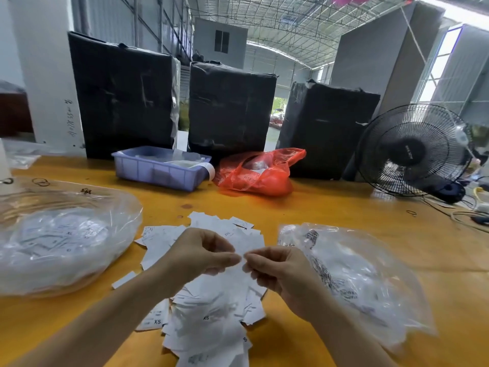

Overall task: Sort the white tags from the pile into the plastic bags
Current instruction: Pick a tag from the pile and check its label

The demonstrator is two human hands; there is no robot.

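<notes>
Tag pile (211,295) hemmed by bags L (60,239) & R (354,276); table (330,210) beyond prob. open.

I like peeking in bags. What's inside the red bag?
The red bag is see-through enough to show pale, whitish stuff inside, near its open top. The crumpled plastic hides the rest, so what it is cannot be told.

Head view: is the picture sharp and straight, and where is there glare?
Head view: wide-angle bending tilts the black boxes outward; daylight overexposes the opening at upper right; both clear bags show white glare; the hands look slightly soft.
</notes>
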